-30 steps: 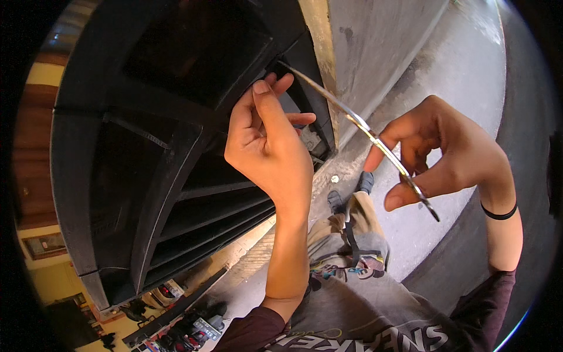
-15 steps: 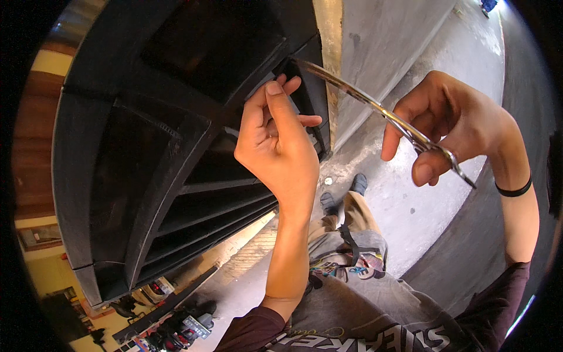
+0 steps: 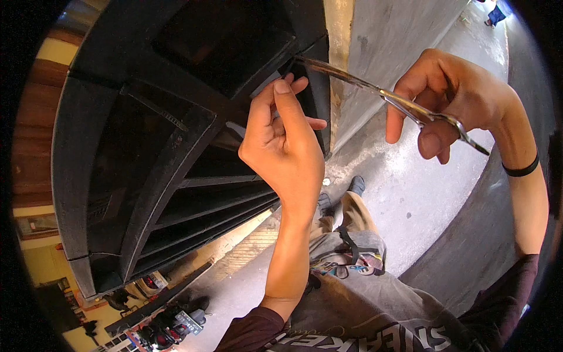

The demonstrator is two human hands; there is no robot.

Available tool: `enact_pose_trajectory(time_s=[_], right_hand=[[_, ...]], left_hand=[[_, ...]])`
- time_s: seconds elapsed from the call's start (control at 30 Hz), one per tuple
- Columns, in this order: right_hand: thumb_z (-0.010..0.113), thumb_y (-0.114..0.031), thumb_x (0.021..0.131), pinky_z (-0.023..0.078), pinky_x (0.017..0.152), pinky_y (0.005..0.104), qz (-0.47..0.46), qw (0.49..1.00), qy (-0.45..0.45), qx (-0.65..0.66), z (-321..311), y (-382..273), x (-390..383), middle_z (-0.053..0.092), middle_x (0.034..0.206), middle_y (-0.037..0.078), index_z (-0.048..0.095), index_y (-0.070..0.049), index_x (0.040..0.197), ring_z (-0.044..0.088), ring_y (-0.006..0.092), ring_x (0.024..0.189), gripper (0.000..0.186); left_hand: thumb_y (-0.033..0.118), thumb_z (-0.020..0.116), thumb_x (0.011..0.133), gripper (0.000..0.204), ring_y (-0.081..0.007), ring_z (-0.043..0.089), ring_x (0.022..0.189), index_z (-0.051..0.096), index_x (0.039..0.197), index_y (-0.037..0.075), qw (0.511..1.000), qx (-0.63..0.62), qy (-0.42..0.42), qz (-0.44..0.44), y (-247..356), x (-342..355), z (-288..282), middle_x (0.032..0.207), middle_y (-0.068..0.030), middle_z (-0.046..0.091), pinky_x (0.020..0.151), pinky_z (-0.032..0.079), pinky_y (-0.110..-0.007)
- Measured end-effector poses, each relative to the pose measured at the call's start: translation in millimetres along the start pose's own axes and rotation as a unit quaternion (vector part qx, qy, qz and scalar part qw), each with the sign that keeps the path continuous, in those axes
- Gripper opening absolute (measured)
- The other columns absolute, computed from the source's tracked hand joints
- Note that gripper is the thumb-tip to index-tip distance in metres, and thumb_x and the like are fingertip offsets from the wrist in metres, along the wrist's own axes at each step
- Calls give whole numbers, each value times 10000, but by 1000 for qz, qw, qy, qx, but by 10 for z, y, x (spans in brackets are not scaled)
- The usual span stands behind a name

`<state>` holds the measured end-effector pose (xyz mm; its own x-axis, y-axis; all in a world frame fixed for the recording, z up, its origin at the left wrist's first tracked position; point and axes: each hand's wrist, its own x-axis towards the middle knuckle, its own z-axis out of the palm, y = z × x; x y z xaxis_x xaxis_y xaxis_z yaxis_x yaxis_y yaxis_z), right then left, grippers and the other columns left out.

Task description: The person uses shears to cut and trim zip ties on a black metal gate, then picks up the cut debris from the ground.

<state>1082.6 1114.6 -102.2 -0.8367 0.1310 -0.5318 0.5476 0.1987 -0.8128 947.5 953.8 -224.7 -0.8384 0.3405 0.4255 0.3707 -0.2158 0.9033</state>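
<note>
My right hand point(image 3: 463, 97) grips a pair of slim metal scissors point(image 3: 390, 95), with the thumb through a finger ring. The blades reach left and up, slightly parted near the handles, and their tips end against a dark corner of the black framed panel point(image 3: 237, 104). Just below the tips is my left hand point(image 3: 286, 138), palm turned in, with thumb and forefinger pinched together and the other fingers curled loosely. Whatever the pinch holds, if anything, is too small to make out. A small pale sheet-like edge point(image 3: 265, 84) shows behind these fingertips.
The black panel has ribs and slats and fills the left side. A grey concrete floor point(image 3: 404, 199) and wall point(image 3: 384, 41) lie to the right. Motorcycles point(image 3: 170, 331) stand at lower left. Part of a person in blue point(image 3: 496, 16) shows at the far upper right.
My right hand has risen slightly and shifted right, so the scissors lie flatter. My left hand sits a little further right in view, still pinched.
</note>
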Motion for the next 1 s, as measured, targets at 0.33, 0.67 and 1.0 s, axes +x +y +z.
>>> enact_pose_trajectory(time_s=[0.33, 0.67, 1.0], right_hand=[[914, -210, 673, 583, 462, 279, 12, 997, 31, -63, -88, -262, 11, 692, 680, 132, 726, 85, 933, 675, 177, 475, 436], [897, -65, 776, 575, 535, 246, 84, 990, 34, -105, -38, -438, -6, 733, 731, 101, 714, 8, 981, 712, 140, 594, 284], [933, -108, 762, 456, 527, 177, -102, 992, 17, 73, 295, 525, 107, 725, 700, 53, 723, 21, 1012, 650, 53, 589, 351]], left_hand=[[-20, 646, 988, 150, -62, 640, 542, 702, 1102, -99, 980, 114, -2, 162, -134, 2, 24, 959, -197, 787, 475, 433, -187], [116, 587, 1064, 239, -91, 678, 619, 698, 1132, -84, 999, -7, 9, 52, -40, 18, -62, 1008, -185, 779, 551, 558, -220], [114, 603, 1056, 237, -136, 745, 700, 701, 1134, -86, 997, 81, -19, 12, 180, 40, -70, 992, -192, 782, 551, 565, -237]])
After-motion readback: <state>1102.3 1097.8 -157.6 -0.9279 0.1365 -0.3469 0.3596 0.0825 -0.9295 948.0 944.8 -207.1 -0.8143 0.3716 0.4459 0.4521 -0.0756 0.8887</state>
